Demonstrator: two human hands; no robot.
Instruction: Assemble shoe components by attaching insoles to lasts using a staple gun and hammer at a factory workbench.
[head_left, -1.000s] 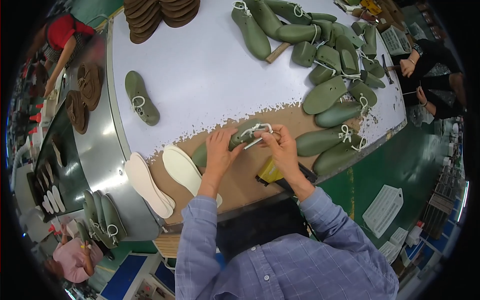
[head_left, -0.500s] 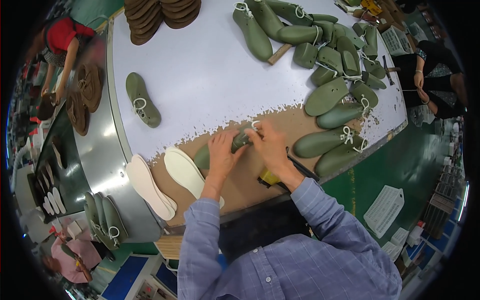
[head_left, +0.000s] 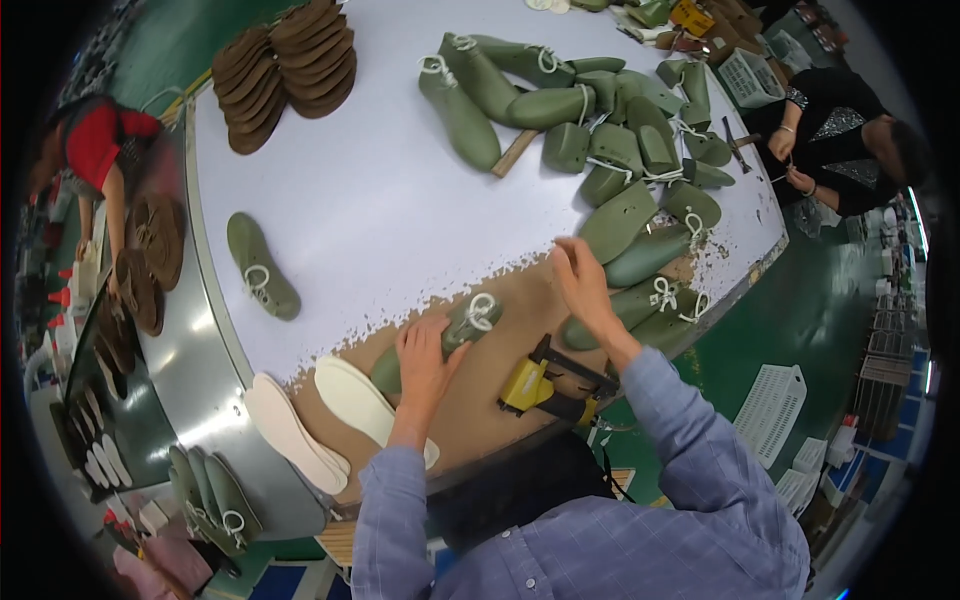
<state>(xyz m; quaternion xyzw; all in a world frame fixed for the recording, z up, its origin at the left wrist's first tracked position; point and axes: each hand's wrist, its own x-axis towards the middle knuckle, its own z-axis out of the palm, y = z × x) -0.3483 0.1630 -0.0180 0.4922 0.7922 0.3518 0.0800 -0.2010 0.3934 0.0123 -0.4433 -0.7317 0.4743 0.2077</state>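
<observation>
My left hand [head_left: 422,352] is wrapped round a green shoe last [head_left: 470,322] that lies on the brown board [head_left: 465,420] by the table's near edge. A white cord loop [head_left: 484,311] sticks out of the last's far end. Off to the right, my right hand [head_left: 585,290] holds nothing; its fingers are stretched out beside the nearest lasts of a pile. One green last [head_left: 615,238] lies just beyond those fingers. Cream insoles [head_left: 355,395] lie left of my left hand, and paler pink insoles [head_left: 292,430] are farther left.
A yellow and black staple gun [head_left: 527,385] lies between my forearms. The pile of green lasts [head_left: 610,150] fills the right back, with a hammer [head_left: 735,145] beside it. A single last [head_left: 262,268] lies at left. Brown shoe pieces [head_left: 315,60] are stacked behind. Other people work at both sides.
My right hand has let go of the last's cord end and moved right, towards the pile. My left hand stays on the last. The staple gun shows more fully, and the whole view has shifted.
</observation>
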